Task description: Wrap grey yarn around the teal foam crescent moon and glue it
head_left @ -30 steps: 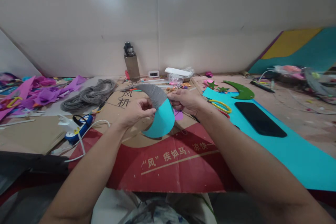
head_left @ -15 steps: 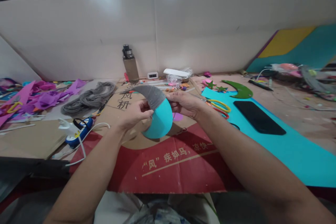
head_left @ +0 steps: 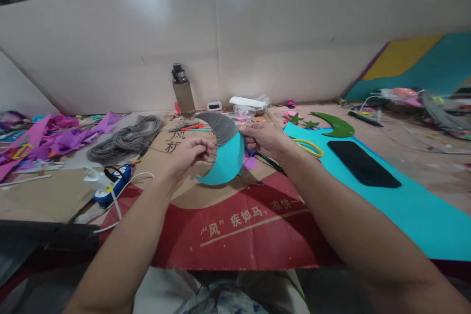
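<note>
I hold a teal crescent-shaped foam piece (head_left: 225,159) up over the cardboard, its upper tip wound with grey yarn (head_left: 220,126). My left hand (head_left: 192,153) pinches its inner edge with closed fingers. My right hand (head_left: 262,138) grips the outer edge near the grey winding, fingers closed. A coil of grey yarn (head_left: 127,137) lies on the table to the left.
A red and brown cardboard sheet (head_left: 235,225) covers the table in front. To the right lie a teal sheet (head_left: 405,206), a black phone (head_left: 362,170), yellow-handled scissors (head_left: 308,146) and a green crescent (head_left: 336,125). A bottle (head_left: 181,89) stands behind, purple scraps (head_left: 62,135) and a glue gun (head_left: 110,184) left.
The crescent has been turned and lifted slightly, so its full moon shape now faces me. My left hand shifted along its inner edge; my right hand rose a little.
</note>
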{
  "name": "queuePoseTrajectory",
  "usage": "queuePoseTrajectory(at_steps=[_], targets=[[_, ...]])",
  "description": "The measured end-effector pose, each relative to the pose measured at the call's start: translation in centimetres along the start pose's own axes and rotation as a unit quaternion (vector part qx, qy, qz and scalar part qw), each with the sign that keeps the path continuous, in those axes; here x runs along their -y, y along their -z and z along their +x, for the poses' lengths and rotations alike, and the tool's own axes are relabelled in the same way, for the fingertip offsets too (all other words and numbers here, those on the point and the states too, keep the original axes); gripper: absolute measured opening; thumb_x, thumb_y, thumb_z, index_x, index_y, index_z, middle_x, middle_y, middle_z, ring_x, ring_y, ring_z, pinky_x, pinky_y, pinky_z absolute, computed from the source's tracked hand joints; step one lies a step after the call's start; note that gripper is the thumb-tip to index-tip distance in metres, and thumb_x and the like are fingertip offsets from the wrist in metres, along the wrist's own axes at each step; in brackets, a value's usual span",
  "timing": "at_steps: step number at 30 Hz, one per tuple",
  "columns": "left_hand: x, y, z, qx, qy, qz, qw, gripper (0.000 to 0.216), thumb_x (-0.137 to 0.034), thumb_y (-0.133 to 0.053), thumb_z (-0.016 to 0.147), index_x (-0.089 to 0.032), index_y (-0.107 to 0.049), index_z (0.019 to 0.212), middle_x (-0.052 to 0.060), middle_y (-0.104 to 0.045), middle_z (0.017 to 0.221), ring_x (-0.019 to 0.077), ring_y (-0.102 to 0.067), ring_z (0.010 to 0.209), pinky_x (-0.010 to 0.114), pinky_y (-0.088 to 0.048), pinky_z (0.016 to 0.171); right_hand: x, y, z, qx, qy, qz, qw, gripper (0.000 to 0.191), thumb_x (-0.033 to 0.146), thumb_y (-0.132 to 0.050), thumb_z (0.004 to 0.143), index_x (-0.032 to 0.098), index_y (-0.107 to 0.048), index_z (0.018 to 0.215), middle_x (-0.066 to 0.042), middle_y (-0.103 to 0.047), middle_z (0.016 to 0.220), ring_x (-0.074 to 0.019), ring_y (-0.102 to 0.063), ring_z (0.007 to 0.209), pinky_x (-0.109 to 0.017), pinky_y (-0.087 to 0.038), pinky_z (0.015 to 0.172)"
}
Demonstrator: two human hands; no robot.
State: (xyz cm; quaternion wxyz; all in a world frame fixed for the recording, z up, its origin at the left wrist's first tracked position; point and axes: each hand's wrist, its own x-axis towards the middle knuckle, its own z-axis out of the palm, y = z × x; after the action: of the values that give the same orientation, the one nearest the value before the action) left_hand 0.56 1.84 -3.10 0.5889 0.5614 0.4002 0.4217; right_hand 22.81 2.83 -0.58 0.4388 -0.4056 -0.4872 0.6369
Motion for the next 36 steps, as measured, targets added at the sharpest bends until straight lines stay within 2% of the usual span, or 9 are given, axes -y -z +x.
queuePoseTrajectory(at_steps=[3, 6, 9, 15, 21, 24, 27, 32, 36], targets=[[-0.2, -0.3, 0.2, -0.039, -0.011, -0.024, 0.999, 0.01, -0.018, -0.061, 0.068, -0.013, -0.066, 0.075, 0.002, -0.058, 0.065, 0.0084, -0.052, 0.058, 0.02, -0.039, 0.054, -0.1, -0.4, -0.1, -0.008, 0.006, -0.031, 0.999, 0.032, 0.013, -0.049, 0.087, 0.017, -0.042, 0.055, 0.008, -0.029, 0.045, -0.003, -0.022, 0.039, -0.02, -0.013, 0.041], [-0.3, -0.9, 0.0, -0.008, -0.005, -0.058, 0.998, 0.027, -0.04, -0.061, 0.075, -0.013, -0.067, 0.08, 0.006, -0.064, 0.076, 0.0139, -0.059, 0.069, 0.024, -0.044, 0.061, -0.5, -0.7, 0.0, -0.03, 0.018, -0.081, 0.996, 0.03, 0.017, -0.05, 0.087, 0.017, -0.045, 0.058, 0.008, -0.029, 0.046, -0.0039, -0.023, 0.039, -0.022, -0.014, 0.041], [0.0, -1.4, -0.2, 0.018, -0.011, -0.039, 0.999, 0.043, -0.055, -0.064, 0.071, -0.013, -0.066, 0.077, 0.007, -0.066, 0.076, 0.0156, -0.06, 0.07, 0.027, -0.045, 0.064, -1.0, -1.1, 0.1, -0.047, 0.038, -0.13, 0.99, 0.029, 0.022, -0.052, 0.087, 0.017, -0.046, 0.058, 0.006, -0.034, 0.048, -0.0045, -0.026, 0.04, -0.022, -0.018, 0.042], [0.7, -1.7, -0.3, 0.005, 0.004, 0.028, 1.0, 0.038, -0.045, -0.076, 0.064, -0.011, -0.067, 0.078, 0.004, -0.065, 0.068, 0.0131, -0.056, 0.061, 0.027, -0.043, 0.062, -1.4, -1.6, -0.1, -0.004, 0.067, -0.171, 0.983, 0.026, 0.025, -0.052, 0.085, 0.017, -0.051, 0.06, 0.003, -0.044, 0.053, -0.0065, -0.036, 0.045, -0.023, -0.027, 0.046], [0.6, -1.2, -0.3, -0.003, -0.012, 0.059, 0.998, 0.032, -0.038, -0.079, 0.06, -0.011, -0.068, 0.075, 0.002, -0.064, 0.068, 0.0115, -0.053, 0.059, 0.025, -0.04, 0.058, -1.4, -0.9, -0.1, -0.005, 0.101, -0.215, 0.971, 0.025, 0.038, -0.06, 0.078, 0.017, -0.057, 0.065, 0.003, -0.047, 0.055, -0.0065, -0.033, 0.047, -0.024, -0.025, 0.047], [0.5, -1.2, -0.3, 0.0, -0.023, 0.077, 0.997, 0.031, -0.035, -0.079, 0.061, -0.012, -0.069, 0.079, 0.003, -0.066, 0.072, 0.0121, -0.054, 0.063, 0.025, -0.04, 0.06, -1.2, -0.9, -0.3, -0.001, 0.105, -0.229, 0.968, 0.027, 0.041, -0.061, 0.077, 0.016, -0.058, 0.067, 0.002, -0.052, 0.058, -0.0072, -0.038, 0.05, -0.024, -0.027, 0.049], [0.3, -1.3, -0.5, -0.003, -0.032, 0.097, 0.995, 0.035, -0.035, -0.079, 0.061, -0.012, -0.07, 0.086, 0.005, -0.069, 0.083, 0.0157, -0.059, 0.073, 0.028, -0.044, 0.069, -1.0, -1.2, -0.6, -0.002, 0.1, -0.244, 0.965, 0.027, 0.041, -0.062, 0.076, 0.016, -0.058, 0.067, 0.003, -0.05, 0.058, -0.0069, -0.037, 0.05, -0.024, -0.027, 0.05], [-0.3, -1.4, -0.8, -0.003, -0.048, 0.139, 0.989, 0.036, -0.035, -0.078, 0.061, -0.013, -0.07, 0.088, 0.006, -0.071, 0.092, 0.0196, -0.061, 0.084, 0.03, -0.045, 0.078, -1.0, -1.4, -0.6, 0.04, 0.069, -0.179, 0.981, 0.026, 0.037, -0.065, 0.075, 0.017, -0.053, 0.064, 0.006, -0.04, 0.054, -0.0056, -0.029, 0.047, -0.023, -0.021, 0.047], [-0.7, -1.6, -1.1, 0.017, -0.038, 0.061, 0.997, 0.035, -0.032, -0.079, 0.057, -0.013, -0.069, 0.084, 0.006, -0.071, 0.086, 0.0198, -0.063, 0.08, 0.03, -0.047, 0.073, -1.4, -1.2, -0.5, 0.141, 0.01, -0.034, 0.989, 0.032, 0.04, -0.071, 0.071, 0.017, -0.049, 0.064, 0.007, -0.035, 0.054, -0.0048, -0.025, 0.048, -0.021, -0.02, 0.047]])
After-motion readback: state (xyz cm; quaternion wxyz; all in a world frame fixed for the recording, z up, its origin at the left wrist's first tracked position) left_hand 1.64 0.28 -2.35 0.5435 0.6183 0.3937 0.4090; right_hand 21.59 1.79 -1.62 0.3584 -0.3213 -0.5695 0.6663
